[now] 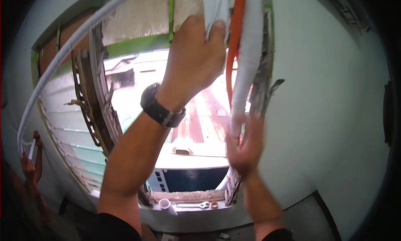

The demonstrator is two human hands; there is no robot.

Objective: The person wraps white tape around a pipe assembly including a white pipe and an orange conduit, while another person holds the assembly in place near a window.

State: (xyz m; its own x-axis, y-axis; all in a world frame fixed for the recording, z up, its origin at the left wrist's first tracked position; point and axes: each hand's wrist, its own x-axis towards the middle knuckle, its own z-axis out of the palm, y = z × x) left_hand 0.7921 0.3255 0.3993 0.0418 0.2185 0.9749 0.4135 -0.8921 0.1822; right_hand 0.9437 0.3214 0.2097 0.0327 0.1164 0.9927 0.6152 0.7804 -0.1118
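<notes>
High in front of me, my left hand (pixel 200 53) pinches a white strip of wrapping tape (pixel 216 6) between thumb and fingers. A black watch sits on that wrist. To its right hangs a white-wrapped pipe (pixel 242 90), with an orange tube or cable (pixel 233 59) running alongside. My right hand (pixel 247 147) is lower and blurred by motion. Its thumb and fingers are spread about the lower end of the wrapped pipe; whether they grip it cannot be told. The upper ends of strip and pipe leave the picture at the top.
An outdoor air-conditioner unit (pixel 194 178) stands beyond the window opening. On the sill (pixel 191 211) lie an adjustable wrench (pixel 194 205), a white tube piece (pixel 166 205) and a small tape roll (pixel 214 205). At left, another person's hands (pixel 28 169) hold a long white-wrapped pipe (pixel 56 57). Broken louvre frames (pixel 94 100) project nearby.
</notes>
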